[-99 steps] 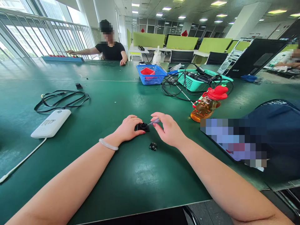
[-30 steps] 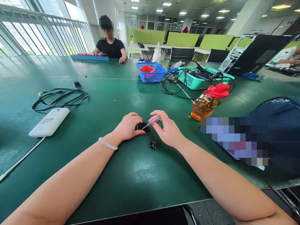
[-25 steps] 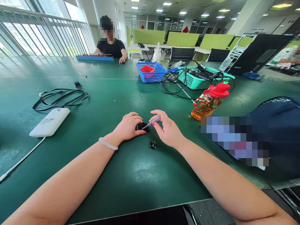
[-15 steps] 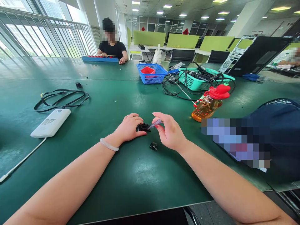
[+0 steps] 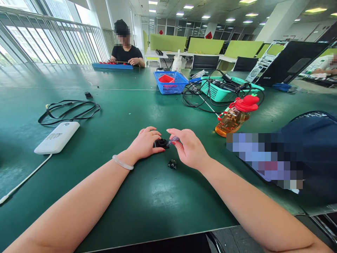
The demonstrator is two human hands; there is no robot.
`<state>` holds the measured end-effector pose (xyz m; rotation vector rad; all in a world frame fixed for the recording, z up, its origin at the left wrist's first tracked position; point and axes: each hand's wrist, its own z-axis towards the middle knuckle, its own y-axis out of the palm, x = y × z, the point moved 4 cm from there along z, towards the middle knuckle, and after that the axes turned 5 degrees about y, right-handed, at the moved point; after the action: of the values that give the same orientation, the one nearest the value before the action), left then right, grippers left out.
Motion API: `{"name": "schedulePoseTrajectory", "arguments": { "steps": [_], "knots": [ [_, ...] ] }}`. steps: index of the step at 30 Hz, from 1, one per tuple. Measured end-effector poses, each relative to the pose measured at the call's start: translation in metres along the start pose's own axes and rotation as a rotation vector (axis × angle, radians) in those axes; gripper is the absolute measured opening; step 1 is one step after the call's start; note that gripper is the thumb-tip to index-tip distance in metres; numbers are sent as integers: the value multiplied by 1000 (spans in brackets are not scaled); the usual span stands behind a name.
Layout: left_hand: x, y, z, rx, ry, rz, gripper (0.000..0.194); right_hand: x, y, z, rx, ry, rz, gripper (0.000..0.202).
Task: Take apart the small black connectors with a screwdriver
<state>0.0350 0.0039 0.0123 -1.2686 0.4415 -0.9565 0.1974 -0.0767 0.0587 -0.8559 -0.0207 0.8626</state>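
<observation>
My left hand [image 5: 147, 141] is closed around the left side of a small black device [image 5: 161, 143] with a round opening, pressing it to the table. Pinched between the thumb and forefinger of my right hand [image 5: 190, 147] is a small screwdriver [image 5: 173, 139] with a see-through purplish handle. It leans over the device's right side; its tip is too small to make out. A loose black part [image 5: 172, 164] with shiny spots lies on the table just below the right fingers, apart from both hands.
On the green table [image 5: 126, 214] lie a white power bank [image 5: 57, 137], a looped black cable [image 5: 71, 102], a red-lidded bottle [image 5: 233, 119] and dark cloth [image 5: 310, 151]. Farther back stand a blue basket [image 5: 171, 88] and a green basket [image 5: 223, 95] of cables. A person [image 5: 126, 52] sits across.
My right fingers have shifted slightly left, and less of the screwdriver's handle shows above them. My left hand and the black device stay put. The person across has moved a hand toward the blue tray.
</observation>
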Motion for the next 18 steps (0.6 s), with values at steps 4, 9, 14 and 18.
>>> {"name": "schedulePoseTrajectory", "arguments": {
  "steps": [4, 9, 14, 18],
  "knots": [
    [1, 0, 0, -1, -1, 13, 37, 1, 3, 0, -24, 20, 47, 45],
    [4, -4, 0, 54, 3, -3, 38, -6, 10, -1, -140, -91, 33, 47],
    [5, -4, 0, 42, 2, 32, 34, -7, 15, -5, -206, -183, -8, 48],
    [5, -4, 1, 63, 0, 7, 39, 0, 6, -3, -53, -110, 24, 42]
  ]
}}
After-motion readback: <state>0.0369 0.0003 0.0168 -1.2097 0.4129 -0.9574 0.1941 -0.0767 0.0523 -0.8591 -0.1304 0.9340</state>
